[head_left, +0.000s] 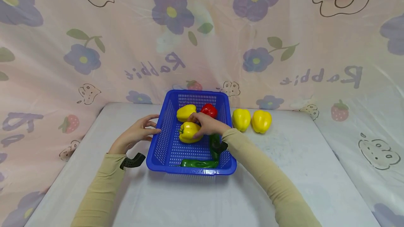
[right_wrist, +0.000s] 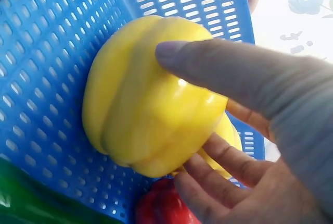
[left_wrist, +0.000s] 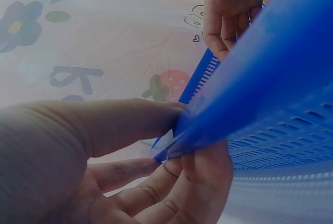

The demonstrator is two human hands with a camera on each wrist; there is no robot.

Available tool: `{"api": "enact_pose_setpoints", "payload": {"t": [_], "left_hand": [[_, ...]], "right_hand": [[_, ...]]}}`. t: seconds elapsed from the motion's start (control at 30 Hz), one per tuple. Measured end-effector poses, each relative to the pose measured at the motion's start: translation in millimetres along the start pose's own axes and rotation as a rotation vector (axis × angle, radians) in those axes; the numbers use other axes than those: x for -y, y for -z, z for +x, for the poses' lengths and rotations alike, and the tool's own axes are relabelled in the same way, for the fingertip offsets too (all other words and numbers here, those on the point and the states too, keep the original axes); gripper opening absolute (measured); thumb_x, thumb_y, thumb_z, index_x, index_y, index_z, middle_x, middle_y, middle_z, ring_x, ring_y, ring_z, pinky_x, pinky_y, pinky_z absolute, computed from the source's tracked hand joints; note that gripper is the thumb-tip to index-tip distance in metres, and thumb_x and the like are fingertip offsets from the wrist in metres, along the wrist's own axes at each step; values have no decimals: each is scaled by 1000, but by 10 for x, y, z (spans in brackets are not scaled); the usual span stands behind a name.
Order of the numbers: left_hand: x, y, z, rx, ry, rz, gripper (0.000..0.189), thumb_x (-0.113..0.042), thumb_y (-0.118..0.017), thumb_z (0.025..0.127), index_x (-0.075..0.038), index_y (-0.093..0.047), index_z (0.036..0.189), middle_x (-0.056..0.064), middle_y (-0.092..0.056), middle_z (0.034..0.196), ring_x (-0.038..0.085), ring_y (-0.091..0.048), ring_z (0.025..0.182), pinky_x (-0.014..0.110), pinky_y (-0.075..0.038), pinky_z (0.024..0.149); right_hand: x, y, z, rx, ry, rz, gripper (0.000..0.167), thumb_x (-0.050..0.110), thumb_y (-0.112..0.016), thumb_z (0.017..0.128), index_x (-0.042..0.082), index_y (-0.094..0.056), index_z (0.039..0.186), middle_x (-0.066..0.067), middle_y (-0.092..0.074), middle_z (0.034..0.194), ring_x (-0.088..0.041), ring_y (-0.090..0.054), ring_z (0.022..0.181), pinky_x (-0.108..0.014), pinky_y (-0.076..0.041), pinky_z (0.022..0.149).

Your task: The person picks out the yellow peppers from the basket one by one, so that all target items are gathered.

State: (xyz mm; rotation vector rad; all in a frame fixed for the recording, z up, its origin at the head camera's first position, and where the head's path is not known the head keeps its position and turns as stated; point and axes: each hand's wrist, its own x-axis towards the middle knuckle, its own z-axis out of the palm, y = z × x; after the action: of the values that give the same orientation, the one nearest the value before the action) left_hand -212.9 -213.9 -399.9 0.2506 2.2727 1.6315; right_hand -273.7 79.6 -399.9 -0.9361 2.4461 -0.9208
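Note:
A blue plastic basket [head_left: 192, 171] with perforated walls stands on the table. My left hand [head_left: 136, 134] grips its left rim, the thumb on one side and fingers on the other in the left wrist view. Inside the basket, my right hand [head_left: 209, 124] holds a yellow bell pepper [right_wrist: 151, 99] between thumb and fingers, its stem end toward the left in the head view. Behind it lies another yellow bell pepper [head_left: 185, 112], beside a red bell pepper [head_left: 208, 110]. Long green peppers [head_left: 199, 164] lie along the basket's front and right sides, partly behind the right wrist.
Two more yellow bell peppers, one nearer [head_left: 241, 119] the basket and one farther right [head_left: 261, 121], sit on the white tabletop [head_left: 284, 171]. A printed cloth [head_left: 214, 45] hangs right behind the table. Each wrist carries a dark camera mount [head_left: 133, 161].

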Motion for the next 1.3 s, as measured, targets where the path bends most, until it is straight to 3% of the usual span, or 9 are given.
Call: {"api": "enact_pose_setpoints", "payload": {"t": [0.53,1.1,1.3], "left_hand": [[-3,-6,-1,1,-3,5,71,-14,-64,92,-5,-24,150,24,-52,115,30,-61,91,43,-55,77],[-8,-19,-14,5,9,-18,71,-12,-64,92,-5,-23,150,23,-52,114,28,-62,90,42,-56,76],[-6,-5,-8,9,-15,-9,71,-12,-64,92,-3,-23,150,24,-52,113,28,-62,89,43,-56,75]], "right_hand": [[-23,-32,18,-8,-29,-35,60,16,-84,74,11,-49,123,-3,-53,116,-18,-50,106,-31,-43,97],[3,-32,-22,-9,-27,-99,62,16,-81,78,6,-48,129,-6,-53,119,-18,-50,106,-30,-43,97],[2,-19,-36,-13,-28,-97,61,16,-81,77,8,-49,128,-5,-54,118,-18,-49,105,-29,-43,96]]}}
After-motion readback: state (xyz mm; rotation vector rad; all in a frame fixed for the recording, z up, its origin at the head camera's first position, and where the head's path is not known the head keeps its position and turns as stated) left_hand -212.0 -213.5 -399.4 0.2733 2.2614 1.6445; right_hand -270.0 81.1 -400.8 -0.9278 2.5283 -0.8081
